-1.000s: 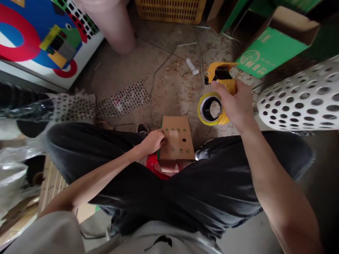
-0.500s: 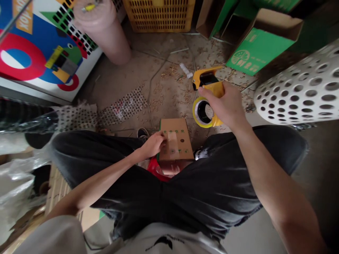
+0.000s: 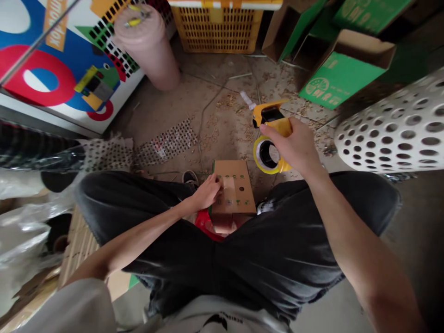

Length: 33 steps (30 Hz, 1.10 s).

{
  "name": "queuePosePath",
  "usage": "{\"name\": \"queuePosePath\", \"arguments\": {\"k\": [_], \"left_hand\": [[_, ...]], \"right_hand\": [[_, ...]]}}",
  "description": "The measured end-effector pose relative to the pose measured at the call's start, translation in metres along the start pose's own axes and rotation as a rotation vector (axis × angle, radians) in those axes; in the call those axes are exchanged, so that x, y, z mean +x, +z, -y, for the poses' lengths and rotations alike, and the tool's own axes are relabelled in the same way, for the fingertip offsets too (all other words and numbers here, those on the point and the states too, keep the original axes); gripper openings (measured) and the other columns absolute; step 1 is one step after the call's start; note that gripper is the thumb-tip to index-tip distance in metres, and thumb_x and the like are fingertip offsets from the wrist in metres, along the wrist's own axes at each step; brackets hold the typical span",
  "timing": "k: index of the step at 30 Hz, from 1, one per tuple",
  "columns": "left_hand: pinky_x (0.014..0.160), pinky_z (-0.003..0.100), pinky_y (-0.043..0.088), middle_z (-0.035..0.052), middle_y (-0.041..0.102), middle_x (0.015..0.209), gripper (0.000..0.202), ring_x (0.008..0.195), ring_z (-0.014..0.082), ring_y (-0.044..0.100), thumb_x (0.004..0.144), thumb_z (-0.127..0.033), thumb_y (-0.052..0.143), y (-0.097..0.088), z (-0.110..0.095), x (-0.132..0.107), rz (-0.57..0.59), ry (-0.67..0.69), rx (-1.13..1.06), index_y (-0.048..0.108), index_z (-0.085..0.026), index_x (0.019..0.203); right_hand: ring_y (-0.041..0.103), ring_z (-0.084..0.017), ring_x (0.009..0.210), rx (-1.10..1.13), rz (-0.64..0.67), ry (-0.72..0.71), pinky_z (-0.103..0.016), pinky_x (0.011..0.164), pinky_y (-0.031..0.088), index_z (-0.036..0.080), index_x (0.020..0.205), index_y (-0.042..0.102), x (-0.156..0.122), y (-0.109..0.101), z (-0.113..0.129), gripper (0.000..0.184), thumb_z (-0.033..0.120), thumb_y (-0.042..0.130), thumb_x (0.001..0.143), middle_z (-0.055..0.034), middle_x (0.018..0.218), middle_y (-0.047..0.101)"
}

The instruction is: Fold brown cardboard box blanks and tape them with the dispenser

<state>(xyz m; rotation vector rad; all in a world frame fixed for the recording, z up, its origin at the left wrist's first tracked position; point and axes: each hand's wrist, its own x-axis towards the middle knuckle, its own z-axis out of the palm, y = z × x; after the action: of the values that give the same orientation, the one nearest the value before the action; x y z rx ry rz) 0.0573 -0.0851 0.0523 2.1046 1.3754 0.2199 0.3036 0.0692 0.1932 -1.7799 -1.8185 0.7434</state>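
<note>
A small brown cardboard box (image 3: 235,187) with green dots and a strip of clear tape on top stands between my knees, above something red (image 3: 208,224). My left hand (image 3: 206,192) rests on the box's left edge, fingers curled against it. My right hand (image 3: 297,147) is closed round the handle of a yellow tape dispenser (image 3: 272,138) with a roll of tape, held in the air just right of and beyond the box, not touching it.
A yellow plastic crate (image 3: 222,25) and open green cardboard boxes (image 3: 342,69) stand ahead. A pink roll (image 3: 149,46) and a colourful panel (image 3: 52,64) are at the left, a white perforated roll (image 3: 391,125) at the right. Plastic bags (image 3: 24,231) lie left. The floor is littered.
My right hand has brought the tape dispenser leftward and down, closer to the box. My left hand has stayed on the box. The view has tilted so more of the crate shows.
</note>
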Motion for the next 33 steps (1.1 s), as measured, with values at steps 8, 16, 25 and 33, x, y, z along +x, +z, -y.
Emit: {"name": "queuePosePath", "arguments": {"k": [8,16,25,33], "left_hand": [[0.099,0.043,0.051,0.01,0.055,0.103,0.007,0.105,0.0249,0.056,0.09,-0.017,0.064,-0.001,0.013,0.01,0.011,-0.055,-0.175,0.07,-0.015,0.092],[0.085,0.034,0.051,0.0075,0.064,0.089,0.01,0.092,0.0212,0.06,0.087,-0.019,0.068,-0.01,0.025,0.026,0.131,-0.057,-0.257,0.074,-0.014,0.081],[0.08,0.028,0.047,0.0066,0.068,0.079,0.013,0.086,0.0188,0.062,0.083,-0.016,0.066,-0.016,0.022,0.035,0.181,0.043,-0.234,0.073,-0.013,0.072],[0.076,0.027,0.047,0.0044,0.069,0.077,0.011,0.08,0.0166,0.061,0.079,-0.017,0.064,-0.014,0.021,0.034,0.162,-0.006,-0.26,0.074,-0.014,0.073]], "right_hand": [[0.065,-0.028,0.083,-0.023,0.021,0.018,-0.043,0.073,0.049,0.025,0.084,0.061,0.0,-0.001,0.002,0.045,0.068,0.07,0.079,-0.007,0.085,0.068],[0.064,-0.031,0.089,0.003,0.043,0.01,-0.044,0.075,0.049,0.025,0.088,0.061,-0.004,-0.003,0.003,0.046,0.07,0.069,0.079,-0.0081,0.085,0.066],[0.064,-0.03,0.088,0.021,0.054,-0.008,-0.044,0.075,0.049,0.024,0.093,0.065,-0.006,0.0,-0.001,0.05,0.071,0.07,0.078,-0.0079,0.087,0.067],[0.063,-0.029,0.084,-0.011,0.082,-0.005,-0.043,0.074,0.049,0.024,0.088,0.064,-0.01,0.003,0.0,0.049,0.071,0.07,0.077,-0.0085,0.084,0.068]]}}
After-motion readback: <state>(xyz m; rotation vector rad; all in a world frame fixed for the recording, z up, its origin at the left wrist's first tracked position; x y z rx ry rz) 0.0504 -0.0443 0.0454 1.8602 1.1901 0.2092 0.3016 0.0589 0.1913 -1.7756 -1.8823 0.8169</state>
